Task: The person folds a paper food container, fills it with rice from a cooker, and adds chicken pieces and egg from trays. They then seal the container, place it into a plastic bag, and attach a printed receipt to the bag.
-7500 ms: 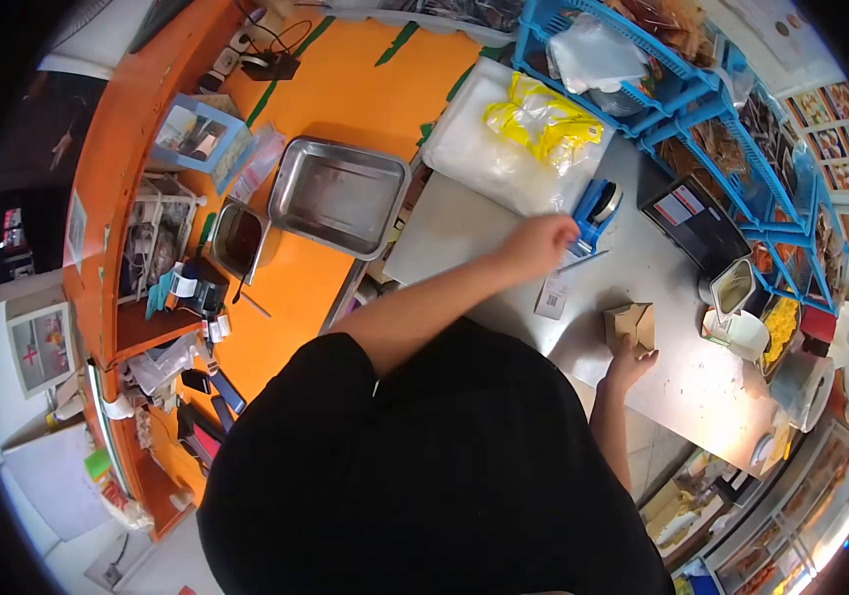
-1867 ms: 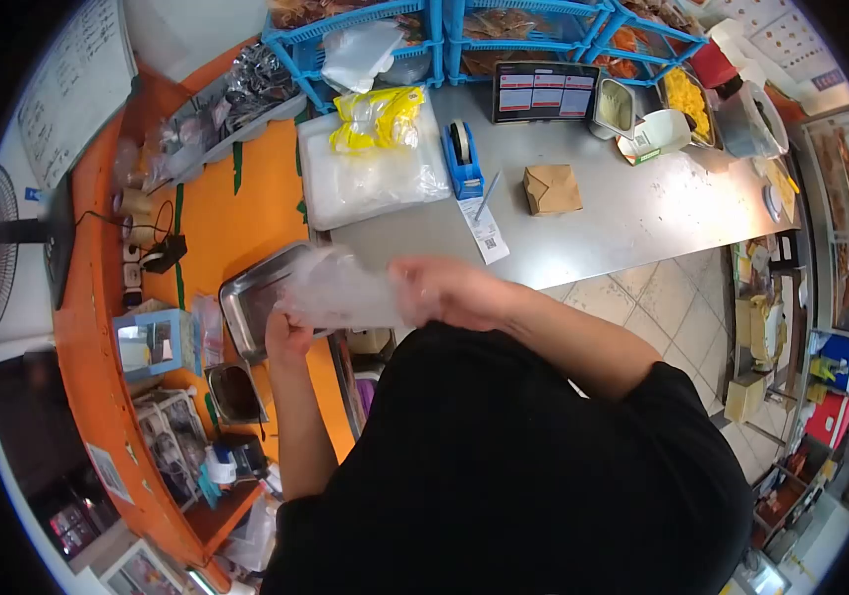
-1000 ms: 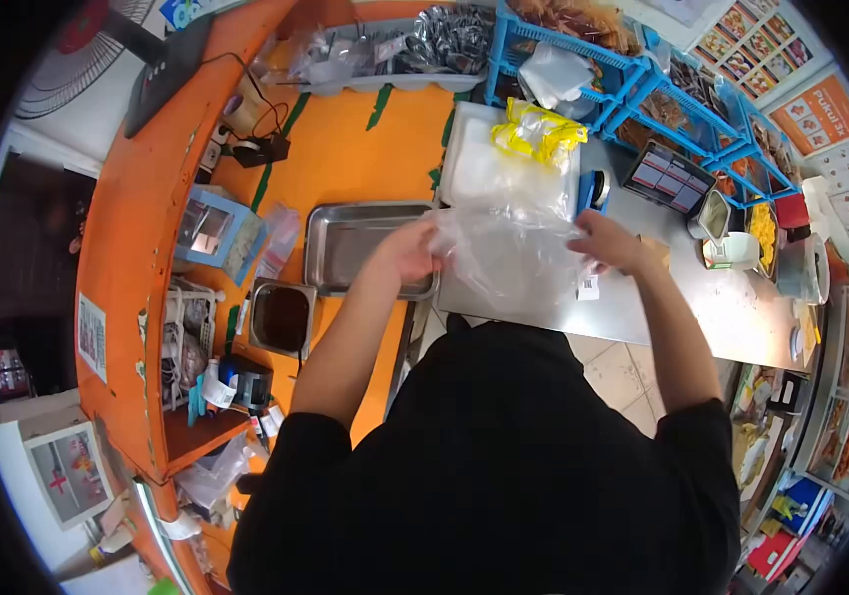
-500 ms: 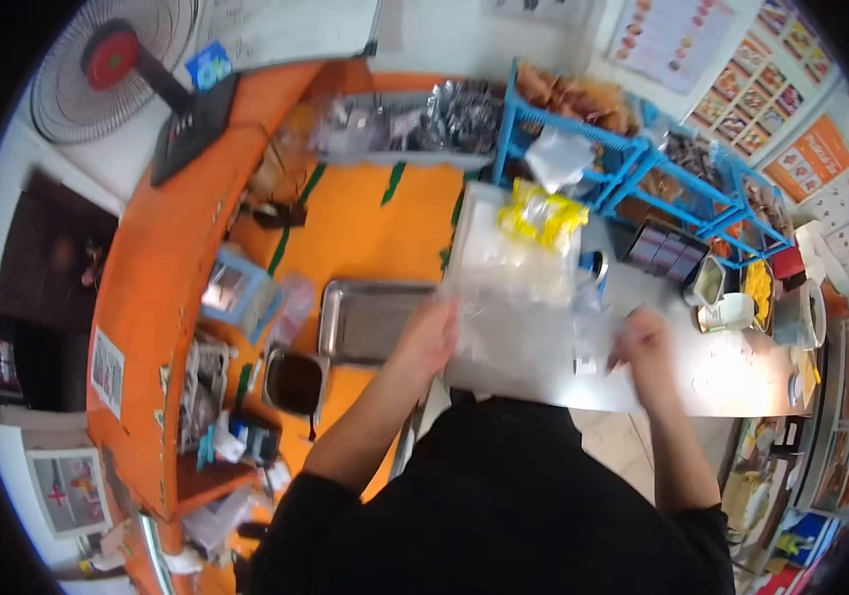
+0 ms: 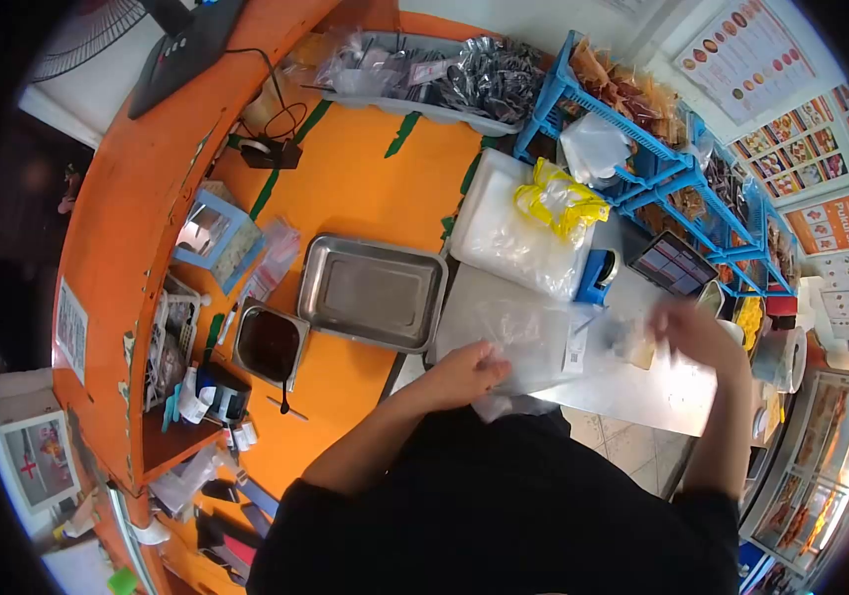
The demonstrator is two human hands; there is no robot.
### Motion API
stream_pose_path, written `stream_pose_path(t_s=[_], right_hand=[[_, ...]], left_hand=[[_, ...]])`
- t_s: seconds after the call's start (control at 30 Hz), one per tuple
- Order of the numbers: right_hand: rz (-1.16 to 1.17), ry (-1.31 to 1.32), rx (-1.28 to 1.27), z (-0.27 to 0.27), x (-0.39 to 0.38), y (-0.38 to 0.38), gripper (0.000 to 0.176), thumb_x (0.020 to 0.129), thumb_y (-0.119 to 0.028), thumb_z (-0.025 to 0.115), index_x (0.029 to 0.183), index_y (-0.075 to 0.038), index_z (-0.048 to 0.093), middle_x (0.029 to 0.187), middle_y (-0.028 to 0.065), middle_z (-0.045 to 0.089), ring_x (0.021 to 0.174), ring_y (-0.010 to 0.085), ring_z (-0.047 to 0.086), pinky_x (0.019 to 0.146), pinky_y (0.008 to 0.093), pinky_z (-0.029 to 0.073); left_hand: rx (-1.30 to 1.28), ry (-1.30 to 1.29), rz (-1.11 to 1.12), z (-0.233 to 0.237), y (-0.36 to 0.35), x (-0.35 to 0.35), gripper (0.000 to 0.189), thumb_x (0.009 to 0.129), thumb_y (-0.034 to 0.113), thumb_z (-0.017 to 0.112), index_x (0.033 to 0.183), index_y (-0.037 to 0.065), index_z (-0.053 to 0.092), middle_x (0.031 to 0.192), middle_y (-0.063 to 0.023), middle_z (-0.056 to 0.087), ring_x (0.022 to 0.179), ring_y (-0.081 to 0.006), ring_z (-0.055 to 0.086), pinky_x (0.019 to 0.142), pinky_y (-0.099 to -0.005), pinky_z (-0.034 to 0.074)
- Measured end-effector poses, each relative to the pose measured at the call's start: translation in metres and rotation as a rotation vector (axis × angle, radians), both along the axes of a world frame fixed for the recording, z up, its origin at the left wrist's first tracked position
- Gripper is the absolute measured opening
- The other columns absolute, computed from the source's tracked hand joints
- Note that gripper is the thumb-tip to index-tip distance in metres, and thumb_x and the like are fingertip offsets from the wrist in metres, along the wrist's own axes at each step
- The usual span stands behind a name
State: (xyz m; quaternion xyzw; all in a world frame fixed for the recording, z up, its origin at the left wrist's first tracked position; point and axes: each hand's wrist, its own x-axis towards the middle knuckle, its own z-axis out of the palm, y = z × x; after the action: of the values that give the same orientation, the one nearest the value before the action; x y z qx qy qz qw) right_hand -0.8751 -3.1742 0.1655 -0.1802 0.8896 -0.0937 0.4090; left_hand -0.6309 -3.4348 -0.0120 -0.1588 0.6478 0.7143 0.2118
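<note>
My left hand (image 5: 469, 375) is closed at the edge of a clear plastic bag (image 5: 518, 337) low over the metal counter. Blurred by motion, my right hand (image 5: 697, 342) is raised over the right part of the counter, its fingers smeared. Close to its left lies a small pale see-through piece (image 5: 634, 347), also blurred. Between the hands a white label strip (image 5: 576, 349) rests by the bag. Beyond the bag are a stack of clear plastic bags (image 5: 513, 253), a yellow plastic packet (image 5: 558, 203) and a blue tape dispenser (image 5: 598, 276).
Left of the counter, an empty steel tray (image 5: 375, 332) and a steel container of dark sauce (image 5: 269, 342) stand on the orange table (image 5: 365, 188). Blue racks (image 5: 662, 164) holding bagged goods line the back right, behind a dark tablet (image 5: 674, 263). A grey bin (image 5: 499, 125) holds black packets.
My right hand has moved right and away from the plastic bag. My left hand has come lower and slightly right with the bag. The view has shifted, showing more of the tray.
</note>
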Motion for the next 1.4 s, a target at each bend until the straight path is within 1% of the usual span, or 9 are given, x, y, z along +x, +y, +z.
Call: stream_pose_path(t_s=[0.17,0.53,0.63,0.8,0.93,1.13,1.27,1.37,1.4], right_hand=[[0.033,0.964,-0.439,-0.201,-0.198,-0.116,0.066,0.092,-0.042,0.069,0.138,0.004,0.056,0.138,0.0339,0.054,0.128,0.0494,0.054,0.108,0.0499,0.046],[-0.411,1.052,-0.729,-0.222,-0.217,-0.177,0.036,0.092,-0.039,0.070,0.104,-0.005,0.078,0.110,0.0220,0.069,0.107,0.0400,0.066,0.087,0.0470,0.053],[-0.490,0.652,-1.171,-0.189,-0.178,-0.120,0.027,0.099,-0.031,0.068,0.108,-0.009,0.079,0.086,0.0005,0.066,0.080,0.0124,0.057,0.075,0.0292,0.048],[-1.025,0.223,-1.552,-0.056,-0.053,-0.097,0.031,0.106,-0.024,0.059,0.125,-0.002,0.067,0.123,0.0062,0.067,0.105,0.0181,0.062,0.092,0.0388,0.052],[0.048,1.059,-1.547,-0.106,0.075,-0.086,0.017,0.100,-0.016,0.060,0.106,-0.002,0.068,0.111,0.0135,0.066,0.100,0.0253,0.065,0.088,0.0397,0.055],[0.366,0.366,-0.161,-0.209,0.159,-0.103,0.046,0.094,-0.009,0.063,0.140,-0.005,0.057,0.144,0.0230,0.056,0.126,0.0468,0.057,0.097,0.0485,0.053],[0.305,0.196,-0.643,-0.105,0.145,-0.076,0.038,0.104,-0.015,0.053,0.139,-0.002,0.058,0.134,0.0208,0.066,0.112,0.0362,0.071,0.092,0.0415,0.057],[-0.390,-0.671,-1.112,-0.054,0.113,0.002,0.026,0.106,-0.017,0.055,0.121,0.003,0.064,0.093,0.0129,0.076,0.090,0.0210,0.076,0.073,0.0319,0.058],[-0.503,-0.371,-1.039,-0.082,0.094,0.030,0.034,0.099,-0.019,0.067,0.127,0.000,0.061,0.108,0.0149,0.072,0.100,0.0250,0.073,0.082,0.0336,0.057]], left_hand=[[-0.037,-0.006,0.073,0.001,0.002,-0.026,0.031,0.091,0.019,0.079,0.111,0.002,0.062,0.091,-0.0033,0.062,0.084,-0.0120,0.057,0.077,-0.0315,0.049],[-0.125,0.273,-0.161,0.008,0.001,-0.017,0.030,0.098,0.034,0.072,0.105,0.008,0.061,0.084,-0.0046,0.059,0.077,-0.0139,0.054,0.071,-0.0331,0.047],[-0.110,0.161,0.038,-0.005,-0.014,-0.010,0.027,0.102,0.033,0.066,0.107,0.007,0.062,0.082,-0.0032,0.059,0.074,-0.0110,0.052,0.066,-0.0311,0.046],[-0.031,-0.043,0.070,0.007,-0.037,-0.028,0.024,0.104,0.030,0.063,0.110,0.007,0.064,0.085,0.0002,0.059,0.080,-0.0095,0.054,0.070,-0.0296,0.046],[0.072,0.014,0.288,-0.019,-0.033,-0.030,0.023,0.107,0.032,0.059,0.112,0.010,0.063,0.091,0.0039,0.057,0.084,-0.0071,0.055,0.073,-0.0256,0.047],[0.356,-0.044,0.699,-0.025,-0.023,-0.047,0.022,0.108,0.032,0.056,0.115,0.012,0.062,0.094,0.0011,0.062,0.081,-0.0096,0.059,0.071,-0.0283,0.049],[0.369,-0.158,0.662,-0.010,-0.026,-0.044,0.021,0.107,0.030,0.058,0.117,0.012,0.060,0.095,0.0006,0.061,0.082,-0.0099,0.058,0.071,-0.0284,0.049],[0.381,-0.162,0.505,-0.013,-0.038,-0.034,0.019,0.103,0.023,0.060,0.118,0.011,0.058,0.097,0.0003,0.059,0.085,-0.0100,0.057,0.073,-0.0267,0.047],[0.328,-0.130,0.484,-0.004,-0.038,-0.031,0.018,0.101,0.019,0.060,0.117,0.010,0.058,0.098,0.0007,0.058,0.085,-0.0096,0.056,0.072,-0.0259,0.046]])
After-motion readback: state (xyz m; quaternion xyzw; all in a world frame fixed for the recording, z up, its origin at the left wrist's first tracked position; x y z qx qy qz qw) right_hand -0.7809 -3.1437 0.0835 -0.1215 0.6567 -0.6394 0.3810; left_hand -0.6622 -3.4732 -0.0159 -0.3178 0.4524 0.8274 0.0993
